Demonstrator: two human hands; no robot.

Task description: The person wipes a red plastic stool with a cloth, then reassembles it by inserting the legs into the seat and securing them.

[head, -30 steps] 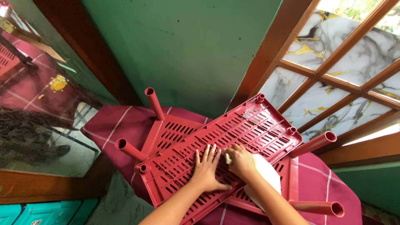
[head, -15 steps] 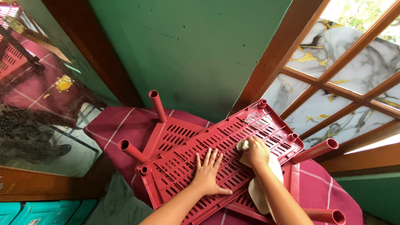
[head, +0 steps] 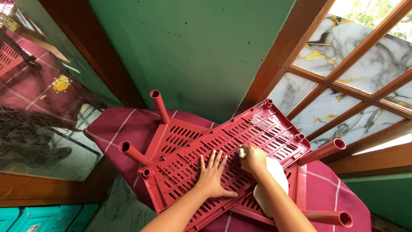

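**Slotted red shelf pinned flat, cloth hand on its far half**

I see the left hand point(head: 212, 176) spread fully open, palm down, fingers fanned on the red slotted shelf panel point(head: 223, 154). It grips nothing; I judge it is there to press the panel still so it does not slide.

The right hand point(head: 253, 159) is curled closed around a white cloth point(head: 270, 182), knuckles up, resting on the panel just right of the left hand. The cloth trails back under the wrist toward the near side, which fits a wiping hold rather than a carry.

The panel lies tilted across a second red panel point(head: 174, 135) of the same kind, overlapping it. Both rest on a maroon cloth with thin pale stripes point(head: 116, 126) covering the worktop. The lower panel's tube legs point(head: 159, 105) point up and outward, so I read the rack as lying upside down, which gives the top panel a propped surface.

The top panel itself: rectangular, dark red plastic, rows of short slots, raised rim, round sockets at the corners point(head: 268, 103). A loose-looking red tube point(head: 322, 151) pokes out at its right end.

Behind, far: a green wall point(head: 193, 47) and, to the right, a wooden-framed window point(head: 343, 64).
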